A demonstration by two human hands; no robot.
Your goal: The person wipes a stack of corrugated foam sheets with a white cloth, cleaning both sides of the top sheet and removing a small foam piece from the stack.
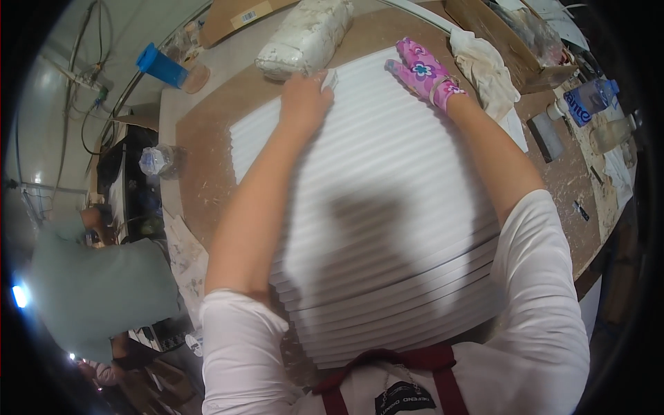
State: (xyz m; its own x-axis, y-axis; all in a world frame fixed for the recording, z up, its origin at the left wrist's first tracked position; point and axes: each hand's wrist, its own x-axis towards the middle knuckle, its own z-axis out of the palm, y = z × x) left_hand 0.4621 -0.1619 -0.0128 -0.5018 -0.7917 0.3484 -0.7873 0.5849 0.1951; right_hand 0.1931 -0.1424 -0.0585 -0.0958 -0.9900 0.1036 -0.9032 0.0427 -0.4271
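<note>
A broad block of white strips (366, 166), laid side by side so that the top looks ridged, covers the middle of the table. At its far left part, my bare left hand (304, 100) is closed on a small whitish piece (330, 80), perhaps a folded cloth or pad, and presses against the strips. My right hand (425, 75), in a pink flowered glove, lies stretched out on the far right part of the strips. Just beyond my left hand rests a long white block-like bundle (304, 38), smudged and wrapped-looking.
A blue cup (155, 63) and a clear jar (158, 160) stand at left. To the right are a crumpled cloth (484, 72), a cardboard box (515, 48), a grey block (546, 137) and a plastic bottle (588, 102). Another person in a green top (104, 283) is at far left.
</note>
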